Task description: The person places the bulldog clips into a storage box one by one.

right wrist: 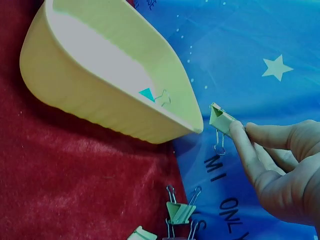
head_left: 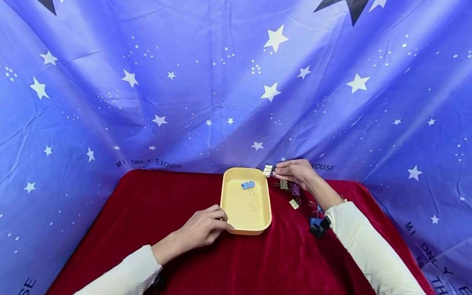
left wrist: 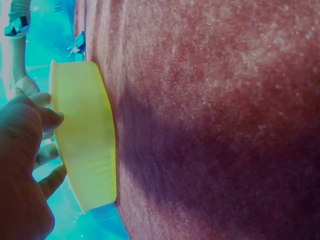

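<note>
a blue star-printed cloth (head_left: 206, 82) hangs all around as a backdrop, and a dark red velvety cloth (head_left: 155, 205) covers the table. on it, near the far edge, sits a yellow tray (head_left: 246, 229) with one blue binder clip (head_left: 248, 185) lying in its far half.

the left hand (head_left: 204, 227) rests against the tray's near left corner, fingers loosely curled against the wall; in the left wrist view the fingertips (left wrist: 52, 120) touch the rim. the right hand (head_left: 295, 172) pinches a pale binder clip (head_left: 268, 170) between thumb and fingers, holding it in the air just beyond the tray's far right corner, not yet over the tray. more clips (head_left: 293, 192) lie scattered on the red cloth to the right of the tray, with a black clip (head_left: 318, 227) nearer the sleeve.

the pinch looks slight, on one end of the clip, so it could slip and land on the cloth outside the rim. the tray wall is low and light, so a nudge from the wrist could shift it, though the left hand steadies it. the forearm passes close over the loose clips and could drag them.
</note>
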The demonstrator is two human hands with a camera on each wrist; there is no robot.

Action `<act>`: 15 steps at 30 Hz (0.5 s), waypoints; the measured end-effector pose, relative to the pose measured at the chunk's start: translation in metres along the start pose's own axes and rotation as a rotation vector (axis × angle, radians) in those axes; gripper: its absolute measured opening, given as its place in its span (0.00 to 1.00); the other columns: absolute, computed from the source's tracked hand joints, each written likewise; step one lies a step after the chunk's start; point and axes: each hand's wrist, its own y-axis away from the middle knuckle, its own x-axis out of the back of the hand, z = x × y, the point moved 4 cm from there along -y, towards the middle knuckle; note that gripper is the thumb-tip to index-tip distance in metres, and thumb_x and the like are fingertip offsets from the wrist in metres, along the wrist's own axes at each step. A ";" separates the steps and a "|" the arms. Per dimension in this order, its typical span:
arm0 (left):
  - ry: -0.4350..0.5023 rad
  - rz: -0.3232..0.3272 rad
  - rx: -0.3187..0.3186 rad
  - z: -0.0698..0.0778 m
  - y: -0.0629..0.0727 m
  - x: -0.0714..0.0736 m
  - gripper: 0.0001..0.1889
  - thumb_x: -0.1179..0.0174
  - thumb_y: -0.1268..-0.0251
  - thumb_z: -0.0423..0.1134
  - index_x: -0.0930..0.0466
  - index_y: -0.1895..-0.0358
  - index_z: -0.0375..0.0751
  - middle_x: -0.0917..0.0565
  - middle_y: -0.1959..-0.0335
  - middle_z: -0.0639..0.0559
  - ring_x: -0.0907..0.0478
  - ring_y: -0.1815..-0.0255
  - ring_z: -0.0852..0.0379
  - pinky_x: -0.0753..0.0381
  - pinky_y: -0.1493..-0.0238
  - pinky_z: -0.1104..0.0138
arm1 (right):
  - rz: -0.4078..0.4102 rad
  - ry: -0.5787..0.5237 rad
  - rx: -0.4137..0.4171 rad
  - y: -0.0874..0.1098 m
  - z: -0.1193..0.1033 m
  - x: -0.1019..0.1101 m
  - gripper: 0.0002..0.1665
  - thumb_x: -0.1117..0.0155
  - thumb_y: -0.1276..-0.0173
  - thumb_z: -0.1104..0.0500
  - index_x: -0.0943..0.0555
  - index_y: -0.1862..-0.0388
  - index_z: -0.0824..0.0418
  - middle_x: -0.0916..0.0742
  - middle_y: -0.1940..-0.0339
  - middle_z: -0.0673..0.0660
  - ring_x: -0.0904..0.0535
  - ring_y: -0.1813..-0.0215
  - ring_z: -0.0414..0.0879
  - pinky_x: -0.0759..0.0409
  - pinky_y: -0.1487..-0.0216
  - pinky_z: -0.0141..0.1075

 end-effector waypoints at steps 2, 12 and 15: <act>-0.004 -0.002 0.001 0.000 0.000 0.000 0.20 0.25 0.39 0.24 0.02 0.55 0.58 0.14 0.62 0.61 0.18 0.54 0.61 0.15 0.56 0.73 | -0.001 0.004 -0.001 0.001 -0.002 -0.004 0.36 0.33 0.25 0.79 0.29 0.20 0.80 0.03 0.62 0.57 0.04 0.59 0.44 0.07 0.44 0.37; -0.019 -0.027 0.017 0.000 0.001 -0.002 0.20 0.25 0.39 0.25 0.02 0.54 0.58 0.14 0.61 0.62 0.19 0.53 0.63 0.15 0.56 0.75 | -0.025 0.024 0.025 -0.002 -0.003 -0.034 0.34 0.32 0.28 0.81 0.26 0.24 0.82 0.03 0.62 0.58 0.04 0.60 0.43 0.07 0.44 0.38; -0.022 -0.021 0.016 0.001 0.000 -0.001 0.20 0.25 0.40 0.25 0.02 0.54 0.58 0.14 0.61 0.62 0.19 0.54 0.63 0.16 0.57 0.74 | -0.031 0.015 0.032 -0.003 -0.003 -0.041 0.33 0.32 0.29 0.82 0.24 0.26 0.82 0.03 0.62 0.59 0.04 0.60 0.44 0.07 0.43 0.40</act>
